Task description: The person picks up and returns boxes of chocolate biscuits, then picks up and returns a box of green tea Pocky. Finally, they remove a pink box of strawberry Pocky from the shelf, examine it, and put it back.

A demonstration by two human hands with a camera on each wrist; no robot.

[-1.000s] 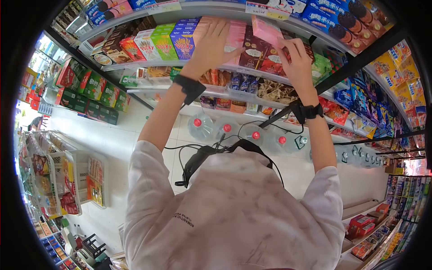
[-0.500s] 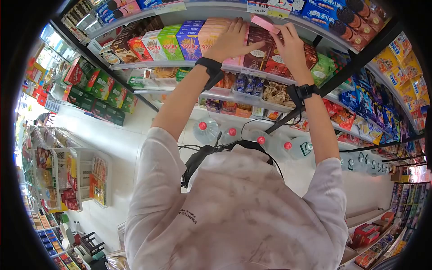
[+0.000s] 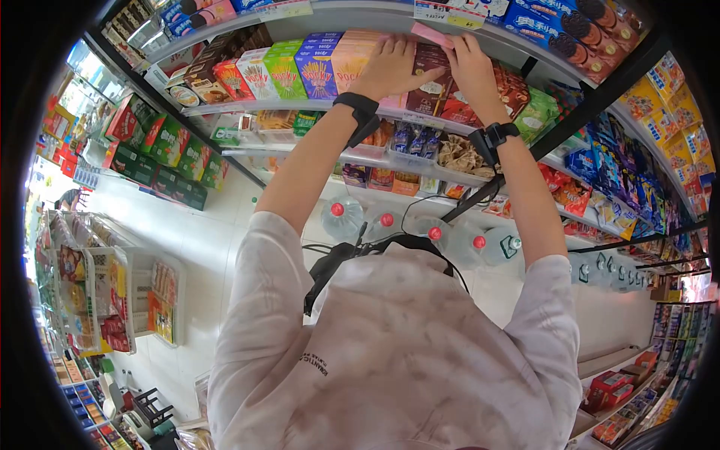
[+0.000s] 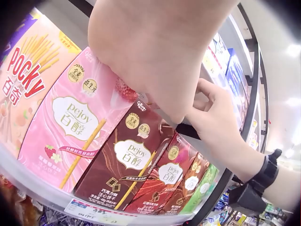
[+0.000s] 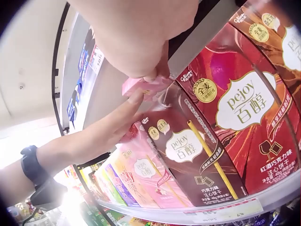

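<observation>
My right hand (image 3: 474, 75) pinches a small pink biscuit box (image 5: 141, 87) above the shelf row, its narrow side showing in the head view. Just left of it, my left hand (image 3: 391, 73) lies with extended fingers over the tops of the pink Pejoy boxes (image 4: 56, 155), thumb pointing toward the brown Pejoy box (image 4: 110, 181). In the right wrist view, the left thumb overlaps the held box's lower edge. Beneath my right hand stand the brown box and a dark red Pejoy box (image 5: 216, 122). Part of the held box is hidden by my right fingers.
Left of the pink boxes stand peach, purple (image 3: 318, 73) and green Pocky boxes (image 3: 283, 75). A shelf with price tags (image 3: 450, 13) and blue biscuit packs (image 3: 544, 30) runs above. Bagged snacks (image 3: 461, 154) fill the shelf below, and water bottles (image 3: 343, 217) stand on the floor.
My right hand has moved left toward the left hand, and the pink box has turned so that less of it shows. My left hand has shifted right along the row onto the pink boxes.
</observation>
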